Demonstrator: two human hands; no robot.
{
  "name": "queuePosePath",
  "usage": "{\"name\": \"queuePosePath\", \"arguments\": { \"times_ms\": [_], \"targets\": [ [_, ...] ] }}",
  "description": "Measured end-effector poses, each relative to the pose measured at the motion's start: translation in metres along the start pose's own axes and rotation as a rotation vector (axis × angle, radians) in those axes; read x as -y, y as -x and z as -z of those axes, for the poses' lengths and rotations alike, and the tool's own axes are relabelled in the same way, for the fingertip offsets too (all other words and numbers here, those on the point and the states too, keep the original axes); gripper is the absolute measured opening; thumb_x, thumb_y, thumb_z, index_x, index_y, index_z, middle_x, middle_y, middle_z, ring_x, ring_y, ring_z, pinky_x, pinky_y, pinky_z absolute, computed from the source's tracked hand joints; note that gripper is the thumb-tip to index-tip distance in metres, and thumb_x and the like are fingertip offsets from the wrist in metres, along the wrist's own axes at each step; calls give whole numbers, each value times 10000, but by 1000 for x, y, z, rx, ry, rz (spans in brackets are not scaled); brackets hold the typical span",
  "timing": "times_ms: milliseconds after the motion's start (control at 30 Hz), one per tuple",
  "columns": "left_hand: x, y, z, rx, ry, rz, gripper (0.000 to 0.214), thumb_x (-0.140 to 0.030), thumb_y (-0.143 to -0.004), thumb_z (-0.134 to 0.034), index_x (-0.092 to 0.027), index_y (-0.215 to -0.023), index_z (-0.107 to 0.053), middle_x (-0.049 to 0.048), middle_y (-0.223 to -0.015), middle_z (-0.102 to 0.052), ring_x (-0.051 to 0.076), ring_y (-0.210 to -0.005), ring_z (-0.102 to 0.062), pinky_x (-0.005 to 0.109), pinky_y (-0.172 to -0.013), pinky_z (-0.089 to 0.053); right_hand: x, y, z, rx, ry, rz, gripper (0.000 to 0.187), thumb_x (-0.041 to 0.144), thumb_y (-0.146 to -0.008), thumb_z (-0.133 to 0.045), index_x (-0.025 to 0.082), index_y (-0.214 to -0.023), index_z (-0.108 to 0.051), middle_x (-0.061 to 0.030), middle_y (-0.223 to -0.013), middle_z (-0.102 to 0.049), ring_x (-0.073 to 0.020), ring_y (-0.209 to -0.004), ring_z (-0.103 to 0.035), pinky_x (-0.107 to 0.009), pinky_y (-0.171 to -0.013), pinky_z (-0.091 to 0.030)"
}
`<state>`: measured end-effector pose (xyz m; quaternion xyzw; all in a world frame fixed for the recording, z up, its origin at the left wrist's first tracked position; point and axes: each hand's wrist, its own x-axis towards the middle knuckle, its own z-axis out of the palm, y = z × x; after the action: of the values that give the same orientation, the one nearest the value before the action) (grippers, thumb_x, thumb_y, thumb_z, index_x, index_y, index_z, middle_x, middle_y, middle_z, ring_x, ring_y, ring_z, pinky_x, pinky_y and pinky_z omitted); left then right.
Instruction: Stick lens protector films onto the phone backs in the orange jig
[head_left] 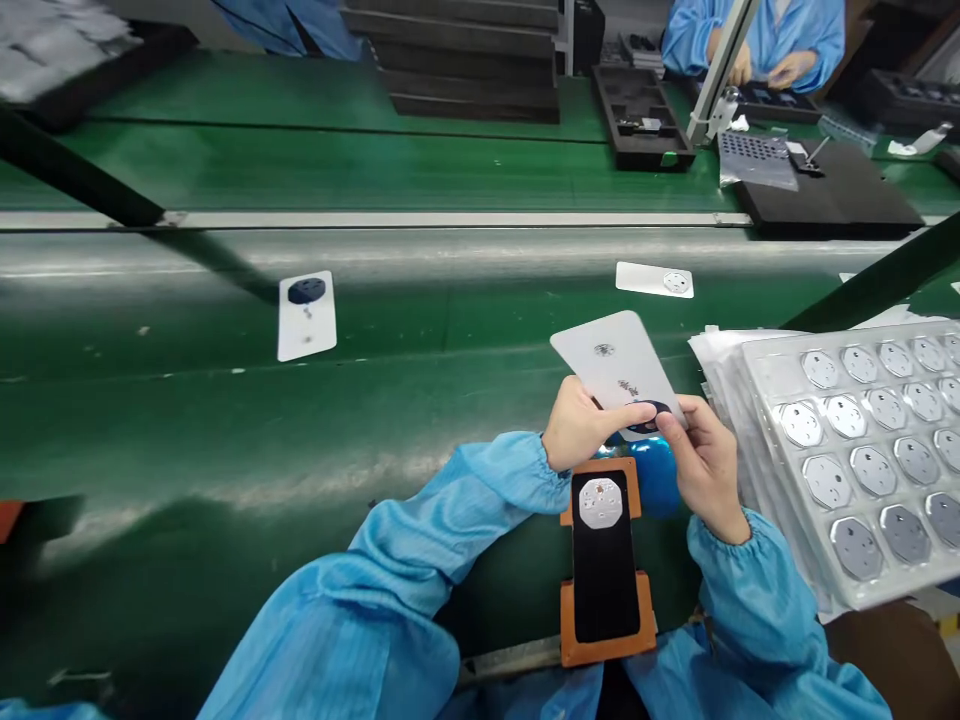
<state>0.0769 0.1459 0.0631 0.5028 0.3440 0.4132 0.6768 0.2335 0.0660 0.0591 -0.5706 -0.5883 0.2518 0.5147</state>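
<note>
My left hand (581, 425) and my right hand (709, 465) both grip a thin white panel (615, 365) by its near end, held tilted above the green belt. Thumbs press beside a dark round part (646, 420) on the panel's lower end. Just under the hands lies an orange-and-black fixture (606, 570) with a silver octagonal piece (600, 502) seated at its top. A blue round object (654, 478) sits beside the fixture, partly hidden by my right hand.
A clear blister tray (862, 450) of several silver octagonal pieces lies at the right. Two more white panels rest on the belt, one at the left (306, 315) and one farther back (654, 280). Black trays (641, 115) and another person's hands (765, 65) are across the belt.
</note>
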Motion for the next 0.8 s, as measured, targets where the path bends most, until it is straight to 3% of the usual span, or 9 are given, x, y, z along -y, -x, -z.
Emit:
{"name": "queuePosePath", "arguments": {
  "times_ms": [233, 400, 467, 567, 700, 800],
  "targets": [
    [-4, 3, 0, -24, 22, -23, 319, -375, -697, -910, -166, -580, -699, 28, -603, -699, 153, -558, -640, 264, -538, -553, 0, 1, -5, 52, 21, 80, 167, 284, -1033, -577, 246, -1144, -696, -35, -1005, -766, -189, -893, -735, -320, -774, -615],
    [-3, 2, 1, -154, -163, -49, 277, -396, -751, -861, -190, -615, -737, 25, -583, -694, 152, -486, -591, 276, -476, -512, 4, 2, -13, -365, 363, 296, 164, 217, -935, -687, 248, -1096, -687, -91, -1067, -732, -252, -1028, -705, -442, -888, -621],
    [2, 4, 0, -155, -231, -76, 315, -457, -821, -798, -200, -644, -754, 32, -596, -701, 167, -496, -609, 288, -486, -524, 6, 1, -15, -385, 404, 338, 134, 183, -932, -684, 253, -1045, -692, -82, -1007, -727, -239, -966, -713, -426, -845, -632],
    [13, 10, -3, -85, -268, -180, 382, -544, -908, -700, -210, -745, -786, 47, -718, -750, 207, -660, -704, 320, -659, -600, 8, 1, -15, -331, 376, 318, 100, 165, -960, -643, 246, -984, -696, -64, -949, -733, -209, -902, -728, -384, -820, -634],
    [23, 19, -7, 61, -252, -266, 448, -580, -1008, -544, -248, -1171, -796, 71, -1176, -781, 257, -1070, -737, 371, -1003, -576, 5, 0, -11, -370, 356, 252, 50, 193, -947, -687, 233, -922, -703, -61, -930, -731, -200, -881, -723, -368, -816, -626],
    [22, 20, -10, 124, -251, -284, 520, -612, -1021, -485, -268, -1316, -739, 72, -1291, -747, 277, -1199, -703, 390, -1090, -540, 0, 1, -9, -371, 346, 207, 41, 236, -943, -709, 235, -903, -717, -60, -914, -726, -202, -849, -715, -374, -785, -624]
  ]
}}
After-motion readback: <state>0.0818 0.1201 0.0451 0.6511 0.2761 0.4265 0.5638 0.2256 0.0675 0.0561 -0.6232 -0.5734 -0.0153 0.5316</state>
